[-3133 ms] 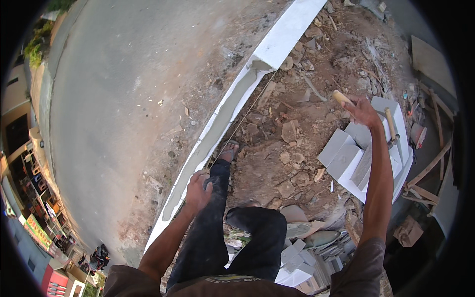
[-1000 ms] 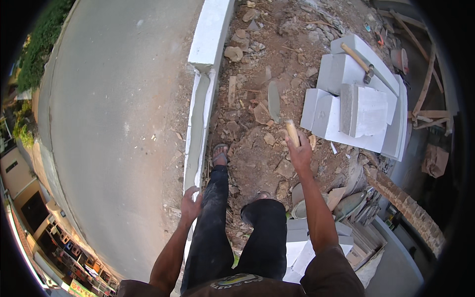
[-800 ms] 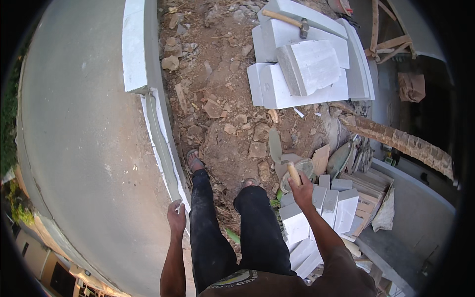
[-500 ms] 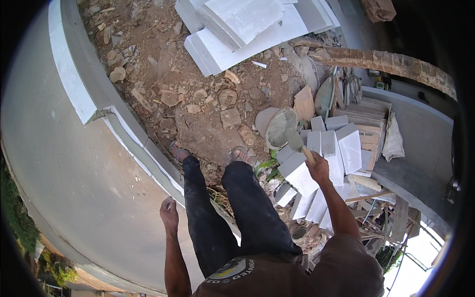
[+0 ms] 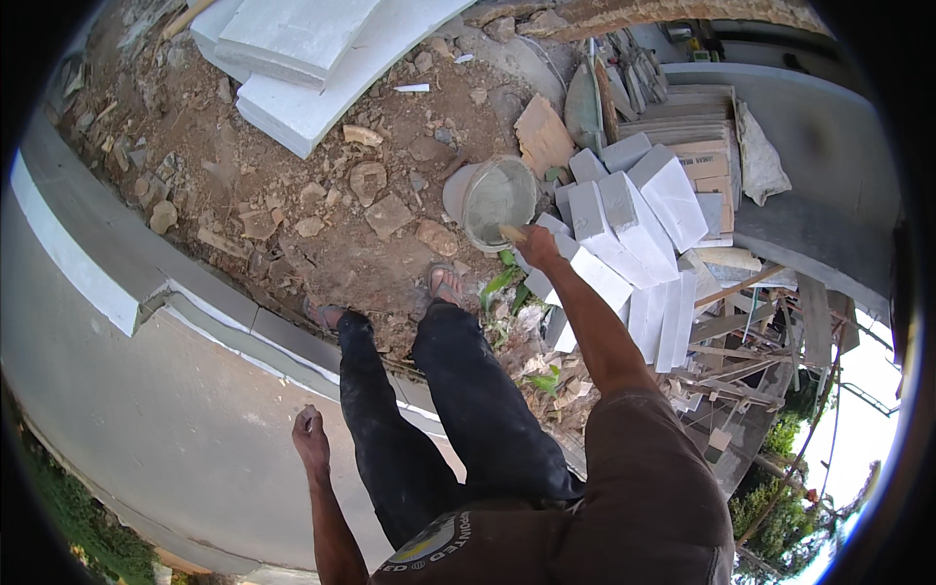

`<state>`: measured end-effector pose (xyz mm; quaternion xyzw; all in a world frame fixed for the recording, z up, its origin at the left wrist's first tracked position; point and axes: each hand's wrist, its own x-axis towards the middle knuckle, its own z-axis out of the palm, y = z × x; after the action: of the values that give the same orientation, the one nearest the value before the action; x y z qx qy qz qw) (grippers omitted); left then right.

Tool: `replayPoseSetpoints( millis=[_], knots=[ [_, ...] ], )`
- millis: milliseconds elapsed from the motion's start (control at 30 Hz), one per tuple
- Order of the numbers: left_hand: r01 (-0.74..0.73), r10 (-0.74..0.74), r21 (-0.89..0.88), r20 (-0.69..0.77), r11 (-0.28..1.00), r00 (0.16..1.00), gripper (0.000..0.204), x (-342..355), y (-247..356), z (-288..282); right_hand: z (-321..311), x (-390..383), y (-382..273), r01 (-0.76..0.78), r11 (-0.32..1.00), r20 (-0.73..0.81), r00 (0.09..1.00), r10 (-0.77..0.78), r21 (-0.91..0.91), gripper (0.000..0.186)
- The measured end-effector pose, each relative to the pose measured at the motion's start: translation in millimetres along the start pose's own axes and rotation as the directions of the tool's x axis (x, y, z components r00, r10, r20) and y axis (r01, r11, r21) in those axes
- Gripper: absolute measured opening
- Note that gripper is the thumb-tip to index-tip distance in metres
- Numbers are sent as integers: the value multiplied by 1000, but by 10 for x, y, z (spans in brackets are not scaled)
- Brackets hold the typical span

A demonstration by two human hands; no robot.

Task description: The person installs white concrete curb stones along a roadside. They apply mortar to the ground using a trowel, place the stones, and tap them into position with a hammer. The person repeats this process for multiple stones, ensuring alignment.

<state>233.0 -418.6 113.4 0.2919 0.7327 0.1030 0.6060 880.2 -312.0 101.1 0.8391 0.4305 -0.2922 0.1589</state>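
My right hand [image 5: 538, 248] grips the wooden handle [image 5: 511, 234] of a trowel at the rim of a bucket [image 5: 458, 191]. The trowel's blade cannot be made out inside the bucket. Grey wet mortar [image 5: 501, 200] fills part of the bucket. Low on the left, my left hand [image 5: 311, 439] hangs with curled fingers over the wall [image 5: 175, 409]; whatever it may hold is hidden. Along the wall's stepped edge runs a strip of grey mortar [image 5: 234, 337], beside a raised pale block course [image 5: 73, 253].
Stacked pale blocks [image 5: 624, 219] lie right of the bucket, with flattened boxes [image 5: 707, 161] behind. White slabs [image 5: 302, 97] rest on the rubble-strewn soil [image 5: 322, 175] ahead. Loose timber [image 5: 731, 361] lies at the right. My sandalled feet stand between wall and bucket.
My right hand has moved left and down to the bucket, taking the trowel from above the blocks to the bucket's mouth. My left hand stays curled over the wall. The view has shifted.
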Motion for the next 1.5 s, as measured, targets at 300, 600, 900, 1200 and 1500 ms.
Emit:
replayPoseSetpoints(
  millis=[300,600,900,1200,1500],
  knots=[
    [-72,66,131,44,989,997,30,135,403,112,230,259,-216,-55,988,-59,996,64,146,48],
    [-154,124,211,149,965,981,29,371,1059,709,474,-598,20,100,848,-492,847,203,521,53],
    [-345,196,204,521,916,830,21,278,2407,2502,1298,-1840,1778,-365,672,-63,850,522,645,28],
    [-466,250,-12,856,885,452,39,113,3591,5741,828,-1370,2307,-123,479,-217,775,593,869,40],
    [-866,590,74,703,495,397,61,551,4114,8463,-156,-788,2336,27,371,-298,652,697,928,55]
  ],
)
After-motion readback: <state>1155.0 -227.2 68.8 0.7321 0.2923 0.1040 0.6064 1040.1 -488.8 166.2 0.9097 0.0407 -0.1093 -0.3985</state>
